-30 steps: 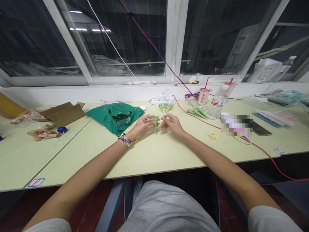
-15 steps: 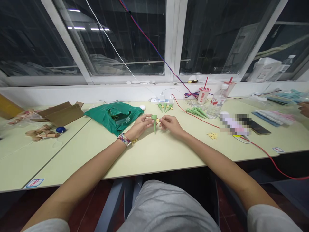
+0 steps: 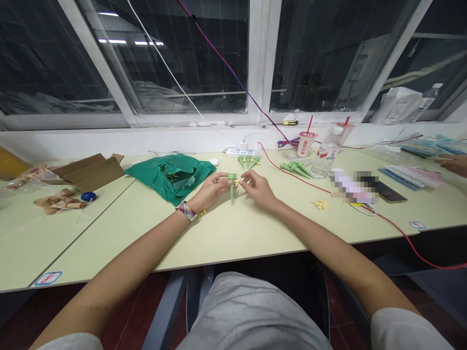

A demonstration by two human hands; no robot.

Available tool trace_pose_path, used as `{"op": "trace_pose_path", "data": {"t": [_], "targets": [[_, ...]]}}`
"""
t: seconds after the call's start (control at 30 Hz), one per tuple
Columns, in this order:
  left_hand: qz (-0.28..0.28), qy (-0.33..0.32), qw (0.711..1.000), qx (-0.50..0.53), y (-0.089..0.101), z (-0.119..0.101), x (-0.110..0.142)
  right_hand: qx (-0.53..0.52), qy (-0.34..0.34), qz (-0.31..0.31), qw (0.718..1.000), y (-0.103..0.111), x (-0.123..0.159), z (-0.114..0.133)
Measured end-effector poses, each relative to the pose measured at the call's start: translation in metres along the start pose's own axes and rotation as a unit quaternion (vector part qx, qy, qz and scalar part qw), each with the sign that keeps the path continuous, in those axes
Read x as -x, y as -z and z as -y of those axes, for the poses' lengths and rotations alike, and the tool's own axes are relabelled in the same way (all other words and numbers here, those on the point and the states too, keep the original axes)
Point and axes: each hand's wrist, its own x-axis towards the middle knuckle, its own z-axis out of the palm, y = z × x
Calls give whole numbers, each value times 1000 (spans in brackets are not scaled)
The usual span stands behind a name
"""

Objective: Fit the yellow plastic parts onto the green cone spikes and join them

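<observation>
My left hand (image 3: 212, 188) grips a green cone-shaped spike (image 3: 232, 187) by its round top, point down over the pale table (image 3: 233, 228). My right hand (image 3: 257, 188) pinches a small yellow piece (image 3: 239, 182) against the side of the spike's top. A striped band (image 3: 187, 211) sits on my left wrist. Both hands are closed around these parts, close together at the table's middle.
A green plastic bag (image 3: 171, 175) lies left of my hands. More green spikes (image 3: 296, 169) and small yellow pieces (image 3: 320, 204) lie to the right, near a water bottle (image 3: 326, 154) and a cup (image 3: 305, 144). A red cable (image 3: 394, 223) crosses the table. Another person's hand (image 3: 454, 164) shows at far right.
My hands have stayed together on the spike and yellow piece, shifting only slightly. Another person's hand has come into view at the far right edge.
</observation>
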Motion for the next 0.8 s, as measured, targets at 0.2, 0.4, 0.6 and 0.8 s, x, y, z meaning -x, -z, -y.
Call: {"op": "trace_pose_path", "data": {"t": [0.2,0.4,0.6,0.8], "targets": [[17,-7,1000,-10,1,-1,1,53,55,19,997,2,2,4],[28,0,999,-19,-2,-3,3,-67,-69,54,994,-1,-3,-4],[9,8,1000,-8,-1,-3,1,-15,-38,13,999,0,0,0],[-4,21,1000,10,-1,-2,0,134,100,27,986,3,6,5]]}}
